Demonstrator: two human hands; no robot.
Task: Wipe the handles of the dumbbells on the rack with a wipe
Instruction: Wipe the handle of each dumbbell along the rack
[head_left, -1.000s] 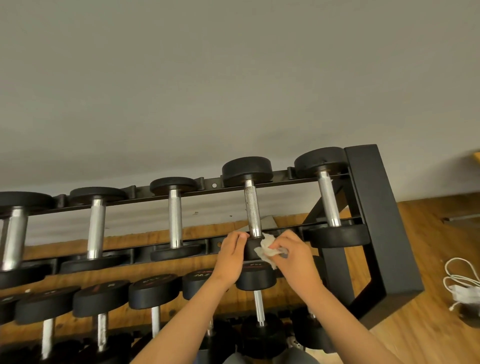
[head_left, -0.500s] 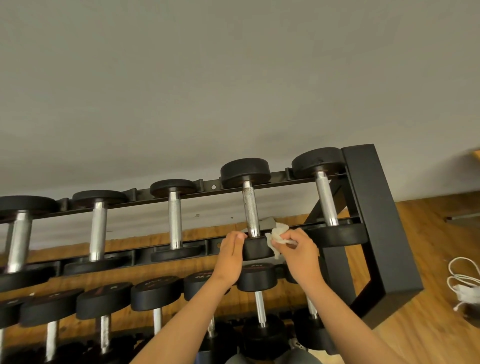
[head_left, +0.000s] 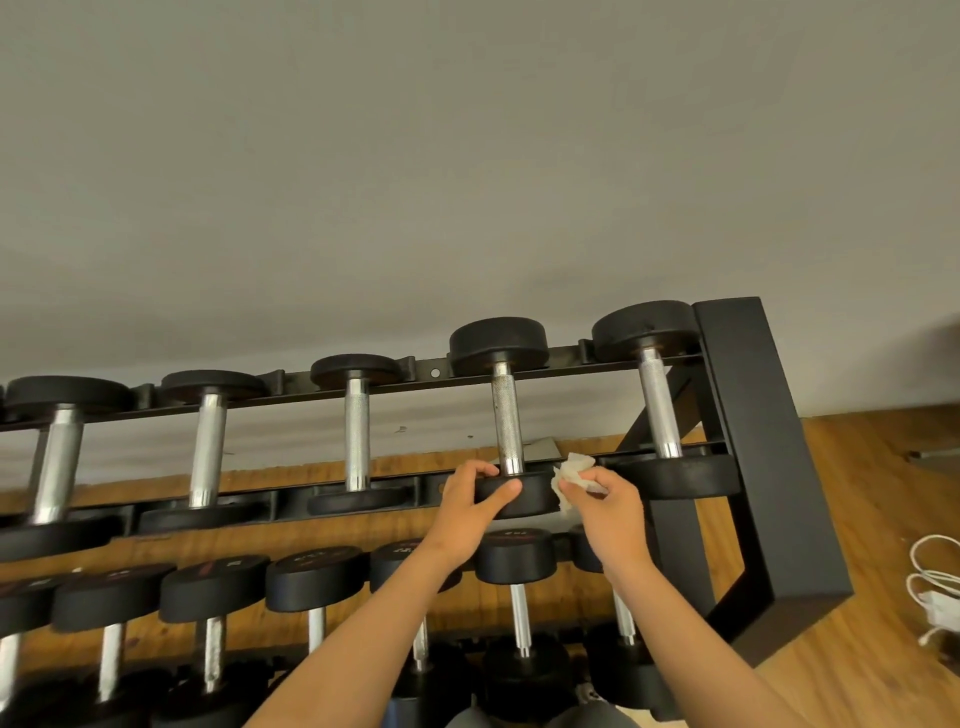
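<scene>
Our left hand (head_left: 467, 512) grips the dumbbell (head_left: 506, 415) by its front head, our right hand (head_left: 613, 506) pinches the wipe (head_left: 572, 469); tugging could roll it off the rack (head_left: 740, 395).

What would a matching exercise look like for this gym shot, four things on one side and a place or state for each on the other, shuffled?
Things:
1. wipe
2. left hand
3. cable
4. rack

Places or states:
A. lying on the wooden floor, far right
B. gripping the near head of a top-row dumbbell
C. pinched in the right hand
D. black, holding rows of dumbbells

Pairs: 1-C, 2-B, 3-A, 4-D
</scene>
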